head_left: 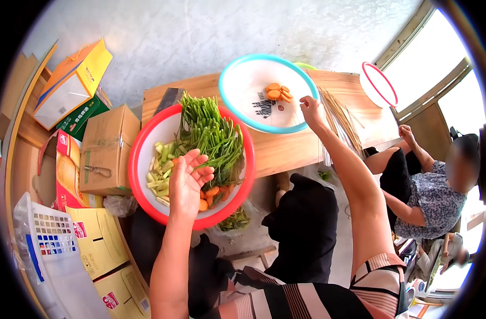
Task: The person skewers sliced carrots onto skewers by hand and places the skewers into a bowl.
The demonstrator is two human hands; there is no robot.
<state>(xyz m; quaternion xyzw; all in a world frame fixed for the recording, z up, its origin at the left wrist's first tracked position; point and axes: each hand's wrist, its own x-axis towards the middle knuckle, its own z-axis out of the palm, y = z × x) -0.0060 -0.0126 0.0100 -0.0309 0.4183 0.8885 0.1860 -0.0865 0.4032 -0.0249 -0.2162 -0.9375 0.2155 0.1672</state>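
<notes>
Head view shows a wooden table (272,155) set along a pale wall, with a red-rimmed basin (137,173) across its near left corner and a blue-rimmed basin (236,87) standing farther back on the boards. Just right of the blue-rimmed basin lies a loose bundle of thin sticks (343,121). Inside the red-rimmed basin, a thick bunch of green stems (214,133) leans over the far side. The left hand (189,178) is above this basin, palm up, fingers loosely spread and half curled, with nothing visible in it. The right hand (311,112), fingers drawn in, is at the blue basin's right rim; whether it grips anything cannot be told. Smaller still, cut pale-green vegetable pieces (160,175) and carrot pieces (207,199) fill the red-rimmed basin's near part, and carrot slices (275,93) cluster in the blue-rimmed one.
</notes>
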